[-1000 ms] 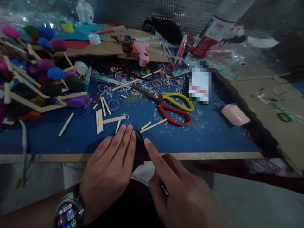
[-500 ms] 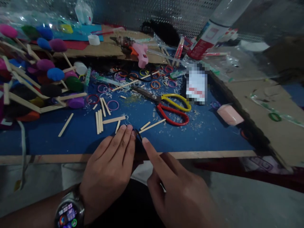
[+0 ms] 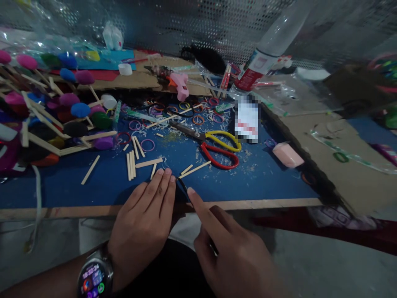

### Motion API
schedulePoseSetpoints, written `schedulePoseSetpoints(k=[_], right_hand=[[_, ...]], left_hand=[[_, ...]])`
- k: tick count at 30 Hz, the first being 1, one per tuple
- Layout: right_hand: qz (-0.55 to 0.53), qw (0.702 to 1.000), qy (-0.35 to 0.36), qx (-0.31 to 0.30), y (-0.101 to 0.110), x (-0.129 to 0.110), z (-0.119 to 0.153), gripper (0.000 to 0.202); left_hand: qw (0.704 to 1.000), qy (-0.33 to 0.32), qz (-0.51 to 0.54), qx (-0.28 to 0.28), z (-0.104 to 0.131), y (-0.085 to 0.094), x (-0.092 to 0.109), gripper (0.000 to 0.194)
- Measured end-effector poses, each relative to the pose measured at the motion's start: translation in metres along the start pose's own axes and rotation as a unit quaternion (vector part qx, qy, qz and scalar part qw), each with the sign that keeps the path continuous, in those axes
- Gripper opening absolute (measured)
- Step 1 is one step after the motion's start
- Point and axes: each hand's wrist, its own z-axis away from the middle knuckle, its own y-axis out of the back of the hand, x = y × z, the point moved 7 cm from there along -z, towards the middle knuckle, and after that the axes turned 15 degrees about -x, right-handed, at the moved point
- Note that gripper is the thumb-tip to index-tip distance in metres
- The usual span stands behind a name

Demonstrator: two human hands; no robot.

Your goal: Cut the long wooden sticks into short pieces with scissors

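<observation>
My left hand (image 3: 144, 219) lies palm down at the front edge of the blue table, its fingers stretched forward and side by side. Whatever is under those fingers is hidden. My right hand (image 3: 229, 244) is closed round a thin dark tool (image 3: 182, 185), the index finger pressing along its top. The tool's tip is just right of the left fingertips. Short wooden sticks (image 3: 131, 165) lie beyond the left hand, beside a flat stick (image 3: 149, 162). A longer stick (image 3: 196, 169) is beyond the tool's tip.
Scissors (image 3: 206, 142) with red and yellow handles lie ahead, near a phone (image 3: 247, 120). Coloured balls on sticks (image 3: 80, 110) crowd the left. Behind are a pink glue gun (image 3: 180, 85) and a bottle (image 3: 262, 58); a pink block (image 3: 288, 155) sits right.
The view has shifted slightly, so the table items appear a little lower and the right-side ones farther left. My right index finger and the tool sit slightly lower in view; both hands keep their poses.
</observation>
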Motion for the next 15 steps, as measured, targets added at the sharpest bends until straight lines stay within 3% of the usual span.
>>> schedulePoseSetpoints(k=[12, 15], right_hand=[[0.01, 1.0, -0.021, -0.008, 0.0017, 0.0013, -0.0013, 0.067], [-0.008, 1.0, 0.005, -0.006, 0.0021, 0.0002, 0.0011, 0.069]], left_hand=[[1.0, -0.001, -0.011, 0.008, -0.0004, 0.0009, -0.0003, 0.039], [1.0, 0.003, -0.006, 0.01, 0.0001, 0.0004, -0.0012, 0.04]])
